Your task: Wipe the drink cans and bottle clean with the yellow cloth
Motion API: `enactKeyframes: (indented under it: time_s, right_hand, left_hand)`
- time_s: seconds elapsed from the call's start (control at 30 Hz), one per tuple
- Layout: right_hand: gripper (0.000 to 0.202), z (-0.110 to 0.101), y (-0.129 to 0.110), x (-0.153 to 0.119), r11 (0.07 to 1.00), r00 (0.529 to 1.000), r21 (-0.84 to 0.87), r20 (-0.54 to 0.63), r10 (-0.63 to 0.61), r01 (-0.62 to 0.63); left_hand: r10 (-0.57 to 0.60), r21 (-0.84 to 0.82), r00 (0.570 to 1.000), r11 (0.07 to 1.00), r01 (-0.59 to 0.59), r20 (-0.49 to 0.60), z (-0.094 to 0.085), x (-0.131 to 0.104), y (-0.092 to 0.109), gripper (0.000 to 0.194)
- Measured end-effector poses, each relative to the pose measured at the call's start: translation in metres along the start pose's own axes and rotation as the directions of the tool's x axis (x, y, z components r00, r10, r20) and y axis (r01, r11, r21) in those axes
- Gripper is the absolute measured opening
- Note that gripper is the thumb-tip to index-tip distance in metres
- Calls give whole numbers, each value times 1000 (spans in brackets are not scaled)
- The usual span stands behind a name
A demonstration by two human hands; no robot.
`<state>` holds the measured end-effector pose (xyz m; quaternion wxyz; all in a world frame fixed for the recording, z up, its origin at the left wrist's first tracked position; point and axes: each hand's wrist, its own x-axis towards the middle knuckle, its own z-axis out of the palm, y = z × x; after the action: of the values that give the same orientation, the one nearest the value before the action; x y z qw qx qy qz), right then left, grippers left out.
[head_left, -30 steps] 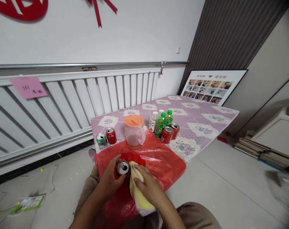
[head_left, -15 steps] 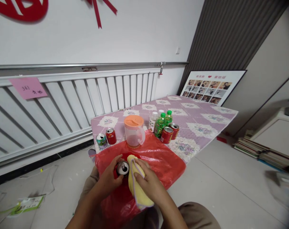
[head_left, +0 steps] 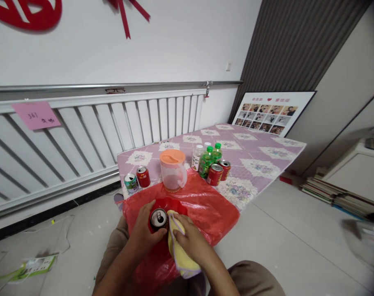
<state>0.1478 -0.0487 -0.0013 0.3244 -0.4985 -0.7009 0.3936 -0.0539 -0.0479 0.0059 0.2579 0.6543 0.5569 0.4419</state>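
My left hand (head_left: 145,228) is wrapped round an opened drink can (head_left: 159,218), its silver top facing up toward me. In my right hand (head_left: 190,238) is a folded yellow cloth (head_left: 181,257) with a purple edge, pressed against the can's right side. Beneath both hands sits a red dish with a wavy rim (head_left: 170,202), on a red plastic sheet (head_left: 213,209) that covers the near part of the table. Just beyond stands a clear pitcher (head_left: 171,174) with an orange lid. The can's lower part is hidden.
A green can (head_left: 131,183) and a red can (head_left: 143,176) stand left of the pitcher. To its right are red cans (head_left: 215,175) and several bottles (head_left: 206,162). A flowered cloth covers the table (head_left: 264,164); a radiator (head_left: 137,119) runs behind.
The can has turned in my left hand, its opening now facing another way. My right hand and the cloth have shifted slightly down, uncovering more of the red dish's rim.
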Motion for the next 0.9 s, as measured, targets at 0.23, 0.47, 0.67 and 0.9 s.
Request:
enactKeyframes:
  time_s: [0.23, 0.47, 0.67, 0.9]
  right_hand:
    - [51, -10, -20, 1, 997, 996, 43, -59, -62, 65]
    - [51, -8, -18, 1, 997, 998, 52, -37, -60, 62]
    - [52, 3, 4, -2, 1000, 1000, 3, 23, 4, -4]
    - [52, -7, -20, 2, 997, 997, 34, -49, -60, 62]
  left_hand:
    - [-44, -15, 998, 999, 44, -41, 7, -1, 1, 67]
    - [-48, -137, 996, 989, 58, 76, 0, 3, 2, 69]
    - [-32, -145, 982, 988, 60, 185, -8, 5, 4, 73]
    - [-11, -178, 977, 983, 50, 213, -8, 6, 1, 72]
